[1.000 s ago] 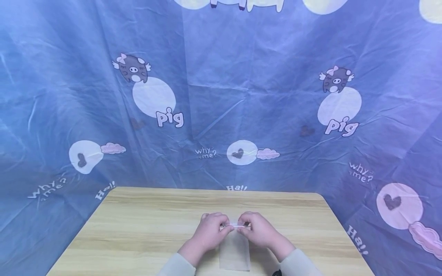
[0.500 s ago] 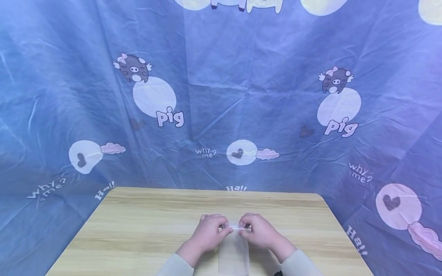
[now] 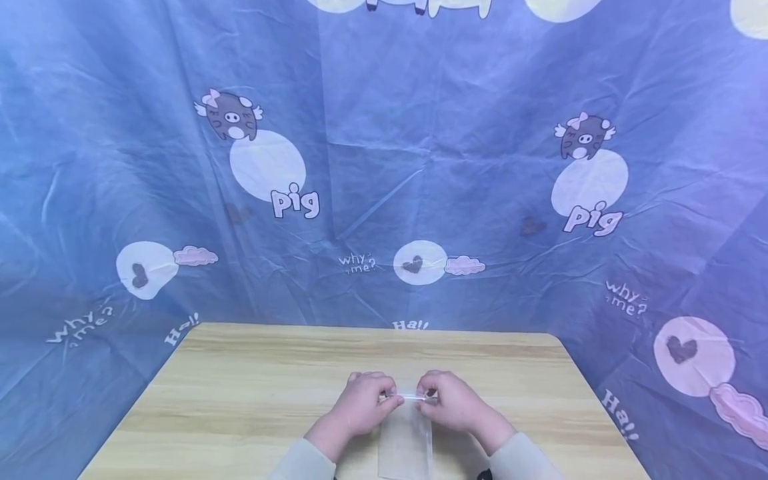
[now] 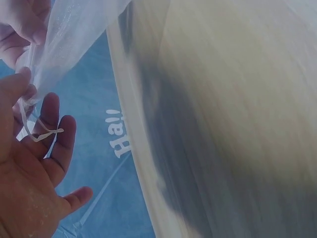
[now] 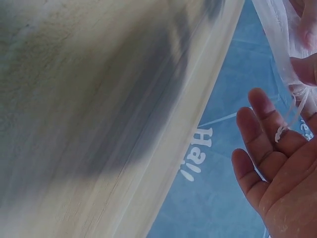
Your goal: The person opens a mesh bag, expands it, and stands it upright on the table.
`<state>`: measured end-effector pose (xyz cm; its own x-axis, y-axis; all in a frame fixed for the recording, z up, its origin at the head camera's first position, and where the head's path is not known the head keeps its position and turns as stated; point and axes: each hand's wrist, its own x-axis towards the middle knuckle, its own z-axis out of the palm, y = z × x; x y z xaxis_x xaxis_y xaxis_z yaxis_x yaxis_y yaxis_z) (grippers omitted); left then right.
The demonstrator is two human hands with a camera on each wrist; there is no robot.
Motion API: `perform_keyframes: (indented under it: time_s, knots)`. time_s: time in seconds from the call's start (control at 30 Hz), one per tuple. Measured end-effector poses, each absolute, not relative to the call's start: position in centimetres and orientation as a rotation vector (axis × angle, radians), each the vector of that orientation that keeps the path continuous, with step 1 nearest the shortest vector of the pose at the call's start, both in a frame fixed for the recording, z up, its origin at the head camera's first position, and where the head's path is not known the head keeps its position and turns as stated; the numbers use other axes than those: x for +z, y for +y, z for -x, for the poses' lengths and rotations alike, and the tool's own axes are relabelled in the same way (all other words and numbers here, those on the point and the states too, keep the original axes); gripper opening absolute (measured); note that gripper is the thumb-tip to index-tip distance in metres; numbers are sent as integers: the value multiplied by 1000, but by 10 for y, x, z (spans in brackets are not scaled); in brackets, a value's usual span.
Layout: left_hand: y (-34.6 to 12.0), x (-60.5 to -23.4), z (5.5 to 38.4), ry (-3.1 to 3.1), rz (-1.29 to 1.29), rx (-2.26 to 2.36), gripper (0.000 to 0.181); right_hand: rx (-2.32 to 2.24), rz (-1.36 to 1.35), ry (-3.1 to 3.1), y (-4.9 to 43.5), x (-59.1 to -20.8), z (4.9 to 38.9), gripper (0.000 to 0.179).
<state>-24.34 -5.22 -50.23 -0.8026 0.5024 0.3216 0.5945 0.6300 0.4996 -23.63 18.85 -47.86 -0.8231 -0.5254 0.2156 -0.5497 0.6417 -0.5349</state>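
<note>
A sheer white drawstring pouch [image 3: 405, 448] hangs flat below both hands, its top edge stretched between them. My left hand [image 3: 363, 403] pinches the left end of that edge between thumb and forefinger. At the right end, my right hand [image 3: 454, 405] pinches it the same way. In the left wrist view, a loop of white cord [image 4: 42, 135] hangs over the spread lower fingers, with the pouch's gauzy cloth above. The right wrist view has a knotted cord end [image 5: 280, 131] dangling beside the right fingers. Whether anything is inside the pouch I cannot tell.
A light wood-grain table [image 3: 252, 373] lies beneath the hands. Blue printed cloth [image 3: 384, 167] hangs behind it and along both sides. A small dark object [image 3: 485, 475] shows at the bottom edge by the right sleeve [image 3: 519, 457].
Both hands have come slightly lower and nearer, and the pouch's bottom edge has dropped in the head view. Its top edge stays pinched at both ends throughout.
</note>
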Motion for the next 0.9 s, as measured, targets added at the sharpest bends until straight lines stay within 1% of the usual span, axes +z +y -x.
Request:
perform_keyframes:
  time_s: [0.2,0.37,0.9]
  knots:
    - [-54,-502,246,-2690,916,-932,24,856,-858,-2835,192,-475,236,22]
    - [-55,-502,248,-2699,918,-944,29,851,-850,-2844,193,-475,237,24]
    - [-58,-498,243,-2687,992,-888,43,897,-911,-2788,193,-481,232,21]
